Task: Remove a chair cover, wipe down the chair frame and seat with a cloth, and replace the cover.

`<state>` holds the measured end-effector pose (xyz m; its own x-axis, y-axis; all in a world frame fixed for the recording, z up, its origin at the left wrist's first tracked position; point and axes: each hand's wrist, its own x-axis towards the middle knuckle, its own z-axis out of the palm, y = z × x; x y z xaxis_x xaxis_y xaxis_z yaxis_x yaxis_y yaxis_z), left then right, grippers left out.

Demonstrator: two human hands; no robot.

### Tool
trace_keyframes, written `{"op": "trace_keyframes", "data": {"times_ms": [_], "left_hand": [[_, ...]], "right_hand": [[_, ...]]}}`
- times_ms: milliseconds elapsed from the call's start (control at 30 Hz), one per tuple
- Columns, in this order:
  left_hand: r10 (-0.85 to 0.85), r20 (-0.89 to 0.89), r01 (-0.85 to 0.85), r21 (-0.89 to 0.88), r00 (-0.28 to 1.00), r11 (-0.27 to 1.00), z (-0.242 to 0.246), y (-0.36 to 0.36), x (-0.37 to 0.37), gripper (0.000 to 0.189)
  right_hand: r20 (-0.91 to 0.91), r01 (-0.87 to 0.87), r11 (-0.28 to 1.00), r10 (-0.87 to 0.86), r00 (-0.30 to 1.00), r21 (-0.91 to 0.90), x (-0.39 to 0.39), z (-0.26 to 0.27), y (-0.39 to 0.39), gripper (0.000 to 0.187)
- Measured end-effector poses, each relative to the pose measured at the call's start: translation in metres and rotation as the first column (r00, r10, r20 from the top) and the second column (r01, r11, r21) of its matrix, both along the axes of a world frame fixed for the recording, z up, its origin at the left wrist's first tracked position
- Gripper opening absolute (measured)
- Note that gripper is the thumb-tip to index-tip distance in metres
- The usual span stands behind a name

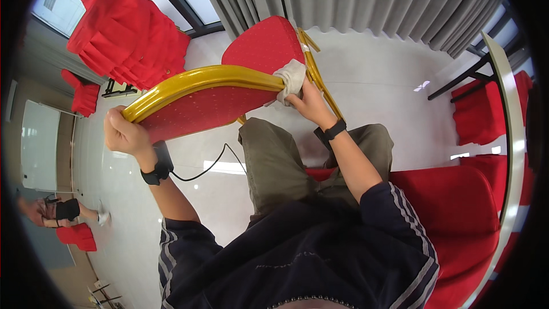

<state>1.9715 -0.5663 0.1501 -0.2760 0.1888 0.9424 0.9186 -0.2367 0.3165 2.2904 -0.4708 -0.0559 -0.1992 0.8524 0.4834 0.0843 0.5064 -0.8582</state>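
A banquet chair with a gold metal frame (201,76) and red padded backrest (206,111) stands tilted before my knees. Its red seat (263,45) shows beyond the backrest, and gold legs (319,77) reach down at the right. My left hand (126,133) is closed around the left end of the gold rail. In my right hand (312,102) is a whitish cloth (292,79), wrapped about the rail's other end beside the seat. The fingers of that hand are partly hidden by the cloth.
Stacked chairs in red covers (128,30) stand by the window at upper left. Grey curtains (351,0) hang ahead. A table (508,107) and red chairs (480,111) are at right. A person (55,212) is at far left near a whiteboard (40,146). A black cable (201,178) hangs from my left wrist.
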Motion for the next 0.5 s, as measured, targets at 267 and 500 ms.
{"op": "trace_keyframes", "data": {"times_ms": [267,500], "left_hand": [[-0.091,0.151,0.110,-0.125,0.984,0.986,-0.007,-0.009,-0.052,0.040],[-0.178,0.215,0.230,-0.247,0.960,0.941,-0.013,0.014,-0.107,0.042]], "right_hand": [[0.208,0.086,0.996,-0.082,0.975,-0.013,0.006,-0.003,-0.047,0.045],[0.334,0.197,0.978,-0.163,0.928,-0.072,0.036,-0.071,-0.046,0.038]]}}
